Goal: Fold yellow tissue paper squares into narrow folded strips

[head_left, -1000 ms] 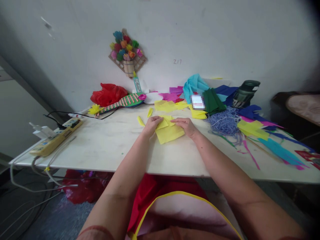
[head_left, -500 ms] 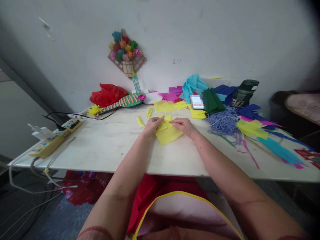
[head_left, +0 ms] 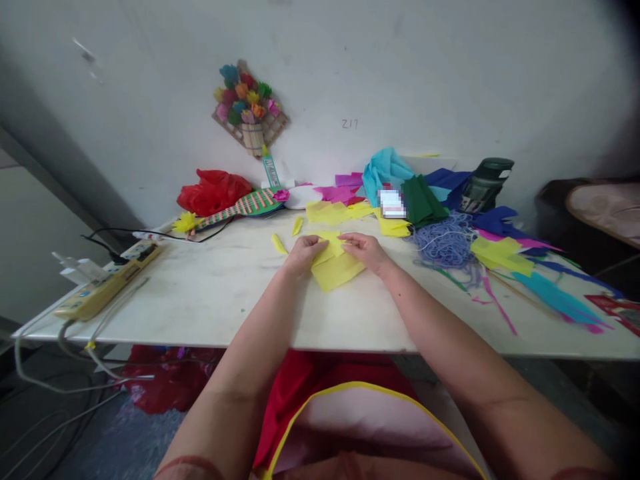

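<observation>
Between my hands is a yellow crepe paper piece [head_left: 331,250], with a larger yellow sheet [head_left: 337,272] lying under it on the white table [head_left: 200,293]. My left hand [head_left: 304,255] pinches the left side of the upper piece between thumb and fingers. At its right edge my right hand [head_left: 366,250] pinches the same paper with its fingertips. Two small rolled yellow strips lie just beyond my left hand: one rolled strip [head_left: 279,244] nearer, the other strip [head_left: 297,226] farther back.
A power strip [head_left: 107,280] with plugs and cables sits at the left. Along the back lie a red bag [head_left: 214,192], a striped paper-covered craft [head_left: 243,205] and coloured papers [head_left: 425,200]. Purple yarn [head_left: 444,240] and a dark bottle [head_left: 486,185] are at the right.
My right fingers have shifted slightly along the edge of the yellow paper and opened a little from their tight pinch. The whole view has drifted slightly.
</observation>
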`<action>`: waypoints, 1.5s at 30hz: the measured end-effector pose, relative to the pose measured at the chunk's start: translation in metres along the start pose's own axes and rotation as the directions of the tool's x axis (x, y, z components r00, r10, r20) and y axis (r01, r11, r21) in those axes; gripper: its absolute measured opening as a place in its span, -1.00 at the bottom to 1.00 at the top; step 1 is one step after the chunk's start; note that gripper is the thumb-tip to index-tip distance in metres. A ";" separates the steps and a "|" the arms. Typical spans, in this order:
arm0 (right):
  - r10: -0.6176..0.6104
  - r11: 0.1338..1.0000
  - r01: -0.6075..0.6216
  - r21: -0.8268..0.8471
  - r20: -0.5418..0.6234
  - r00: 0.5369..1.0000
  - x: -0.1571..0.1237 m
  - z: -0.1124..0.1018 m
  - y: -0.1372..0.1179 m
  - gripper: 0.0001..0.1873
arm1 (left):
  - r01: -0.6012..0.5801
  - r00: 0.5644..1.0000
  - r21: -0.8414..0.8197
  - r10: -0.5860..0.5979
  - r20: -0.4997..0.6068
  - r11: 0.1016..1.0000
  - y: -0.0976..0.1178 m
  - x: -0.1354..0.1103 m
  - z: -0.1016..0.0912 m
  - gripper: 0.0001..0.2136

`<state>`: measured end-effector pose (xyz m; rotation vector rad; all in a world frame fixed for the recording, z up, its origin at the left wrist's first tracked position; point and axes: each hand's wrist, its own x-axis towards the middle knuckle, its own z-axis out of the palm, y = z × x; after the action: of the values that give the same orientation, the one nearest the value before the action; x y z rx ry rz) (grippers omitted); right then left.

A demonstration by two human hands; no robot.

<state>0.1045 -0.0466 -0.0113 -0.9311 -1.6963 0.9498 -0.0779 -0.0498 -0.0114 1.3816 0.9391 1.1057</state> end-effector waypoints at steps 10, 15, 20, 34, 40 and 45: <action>0.222 0.973 -0.224 0.051 0.040 0.974 -0.001 0.000 0.004 -0.66 | -0.088 0.996 0.184 0.082 0.041 0.979 0.005 -0.004 0.004 -0.68; 0.221 0.974 -0.221 0.042 -0.011 0.975 -0.001 0.001 0.004 -0.66 | -0.058 0.998 0.171 0.050 0.050 0.984 0.006 -0.004 0.005 -0.68; 0.200 0.979 -0.200 0.034 -0.003 0.980 -0.002 0.001 0.002 -0.67 | -0.046 0.997 0.162 0.035 0.073 0.986 0.009 -0.006 0.007 -0.66; 0.219 0.975 -0.219 0.049 0.002 0.976 -0.003 0.003 -0.004 -0.73 | -0.062 0.997 0.182 0.051 0.062 0.981 0.007 -0.004 0.005 -0.69; 0.178 0.984 -0.178 -0.016 -0.004 0.984 -0.002 0.005 -0.003 -0.73 | -0.059 0.998 0.267 0.053 0.032 0.962 0.012 -0.008 0.008 -0.67; 0.155 0.986 -0.154 -0.064 0.009 0.988 -0.002 0.006 -0.003 -0.72 | -0.058 0.998 0.345 0.062 -0.001 0.937 0.010 -0.006 0.010 -0.67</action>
<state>0.0991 -0.0503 -0.0110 -1.1134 -1.6927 1.0106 -0.0700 -0.0598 -0.0018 1.6992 1.1458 1.0265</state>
